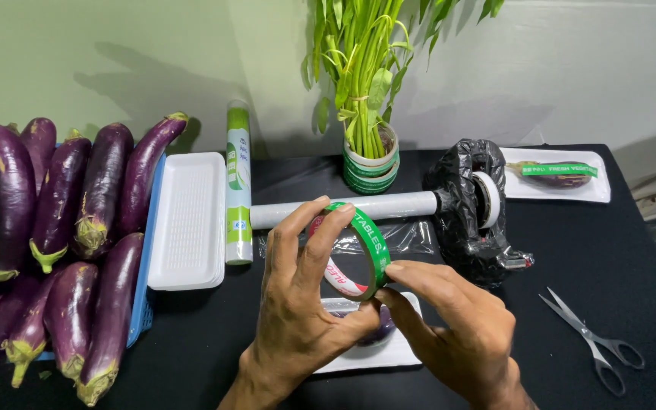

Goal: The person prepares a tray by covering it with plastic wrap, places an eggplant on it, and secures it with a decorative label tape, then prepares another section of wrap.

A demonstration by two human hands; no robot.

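Observation:
My left hand [301, 304] holds a roll of green printed tape [364, 247] upright, fingers around its rim. My right hand [457, 326] pinches the roll's lower right edge between thumb and forefinger. Below the hands lies a white foam tray [396, 353] with a purple eggplant [377, 334] on it, mostly hidden by my fingers. Behind the tape roll lies a roll of clear cling film [389, 206] on a holder wrapped in black plastic [468, 212].
A blue crate [149, 250] piled with purple eggplants [62, 228] stands at left, a stack of white foam trays [190, 220] and a boxed film roll [238, 186] beside it. Scissors [590, 338] lie at right. A wrapped eggplant tray [559, 175] and potted greens [370, 152] sit at the back.

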